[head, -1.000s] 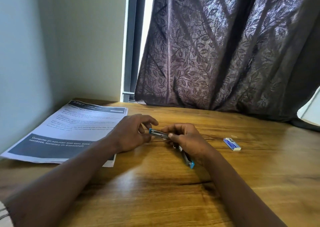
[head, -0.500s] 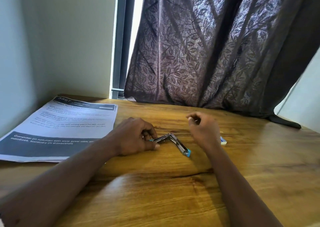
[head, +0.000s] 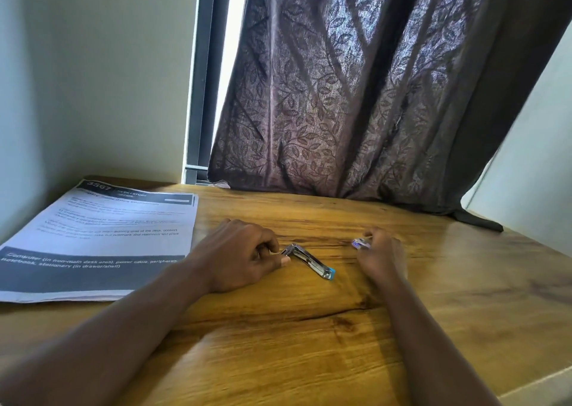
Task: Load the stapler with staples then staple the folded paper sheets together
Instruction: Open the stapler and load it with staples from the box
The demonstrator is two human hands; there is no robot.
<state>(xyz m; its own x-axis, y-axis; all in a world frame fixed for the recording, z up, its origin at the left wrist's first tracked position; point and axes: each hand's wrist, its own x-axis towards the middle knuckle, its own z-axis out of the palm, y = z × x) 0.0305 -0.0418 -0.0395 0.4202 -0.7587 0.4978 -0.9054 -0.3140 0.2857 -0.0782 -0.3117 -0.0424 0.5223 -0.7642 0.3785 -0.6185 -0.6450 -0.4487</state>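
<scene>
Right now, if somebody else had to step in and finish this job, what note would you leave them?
Left hand grips one arm of the stapler, which lies swung open on the table.
Right hand pinches the small staple box, which is a bit blurred.
Paper sheets lie flat at the left, with no hand on them.
Done: stapler opened.
Left: put staples in, close it, staple the sheets.
</scene>
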